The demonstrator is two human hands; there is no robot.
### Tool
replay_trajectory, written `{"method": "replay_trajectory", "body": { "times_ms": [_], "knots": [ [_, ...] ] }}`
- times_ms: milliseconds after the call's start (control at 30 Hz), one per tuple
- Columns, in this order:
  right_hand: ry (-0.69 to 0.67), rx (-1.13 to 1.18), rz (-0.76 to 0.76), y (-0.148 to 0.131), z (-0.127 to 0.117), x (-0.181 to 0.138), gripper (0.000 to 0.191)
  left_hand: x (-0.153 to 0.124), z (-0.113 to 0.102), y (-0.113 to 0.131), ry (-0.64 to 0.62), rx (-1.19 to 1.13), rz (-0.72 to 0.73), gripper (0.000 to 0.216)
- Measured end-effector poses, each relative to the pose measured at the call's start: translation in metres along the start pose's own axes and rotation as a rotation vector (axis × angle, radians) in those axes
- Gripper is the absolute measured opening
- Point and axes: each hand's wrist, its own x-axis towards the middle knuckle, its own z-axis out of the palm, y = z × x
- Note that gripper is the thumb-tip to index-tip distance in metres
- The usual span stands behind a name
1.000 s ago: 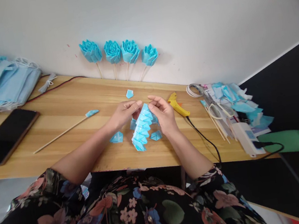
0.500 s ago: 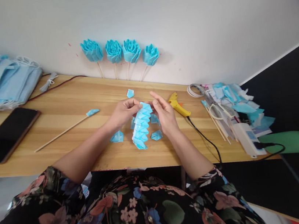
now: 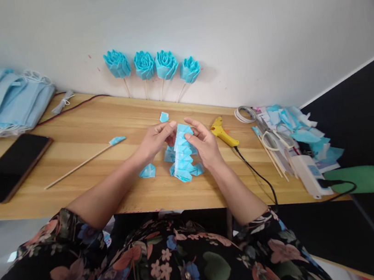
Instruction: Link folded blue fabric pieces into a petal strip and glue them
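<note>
Both hands hold up a chain of folded light-blue petal pieces (image 3: 182, 155) over the wooden table (image 3: 101, 124). My left hand (image 3: 154, 141) pinches the chain's top from the left. My right hand (image 3: 204, 143) grips its upper part from the right, fingers curled around it. The chain hangs down toward the table, its lower end near loose blue petals (image 3: 147, 171). Another single petal (image 3: 163, 116) lies just beyond the hands.
Several finished blue fabric roses (image 3: 144, 65) on sticks lean against the wall. A skewer with a blue tip (image 3: 82, 163), a phone (image 3: 6, 169), stacked face masks (image 3: 1, 103), a yellow glue gun (image 3: 222, 131) with cord, and scissors among scraps (image 3: 286, 133) lie around.
The petal chain has swung from slanting left to hanging more upright and bunched shorter. My right hand's fingers have closed back onto its upper part.
</note>
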Motion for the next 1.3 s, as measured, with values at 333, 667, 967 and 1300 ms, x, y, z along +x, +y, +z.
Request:
{"method": "replay_trajectory", "body": {
  "times_ms": [333,667,967,1300],
  "knots": [
    [-0.011,0.058,0.025,0.0007,0.0021,-0.0016,0.055,0.0009,-0.0029,-0.0036,-0.082,-0.069,-0.067,0.032],
    [-0.045,0.084,0.034,-0.0014,-0.0005,0.0007,0.064,0.0034,-0.0054,-0.0064,0.019,-0.138,-0.023,0.038],
    [0.019,0.103,0.013,-0.0027,0.0006,0.0022,0.066,0.0019,-0.0026,-0.0047,-0.103,-0.047,-0.082,0.044],
    [-0.019,0.198,0.082,-0.0052,-0.0015,0.0027,0.053,0.0001,-0.0056,-0.0065,-0.131,-0.185,-0.068,0.039]
  ]
}}
